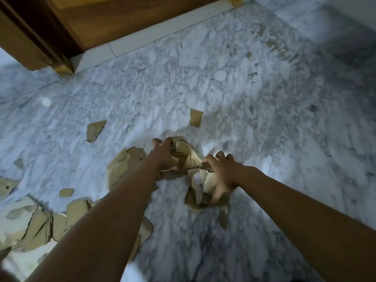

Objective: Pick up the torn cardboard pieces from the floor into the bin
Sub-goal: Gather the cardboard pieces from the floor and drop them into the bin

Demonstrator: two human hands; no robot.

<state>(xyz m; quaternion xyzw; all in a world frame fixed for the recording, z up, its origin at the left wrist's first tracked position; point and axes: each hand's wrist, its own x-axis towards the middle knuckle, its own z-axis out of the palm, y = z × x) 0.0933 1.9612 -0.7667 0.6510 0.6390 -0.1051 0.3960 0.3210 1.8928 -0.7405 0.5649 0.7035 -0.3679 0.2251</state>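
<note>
The grip of the left hand (163, 156) was curled on the far side of a heap of torn cardboard pieces (186, 157), and the grip of the right hand (222, 176) was curled on its near right side. I judged the two hands squeezed the heap between them in order to lift many pieces at one time. The heap seemed to lie low on the marble floor (264, 98), a small piece (196, 118) and a loose pile (38, 222) lay apart from it, and the bin was not in view.
</note>
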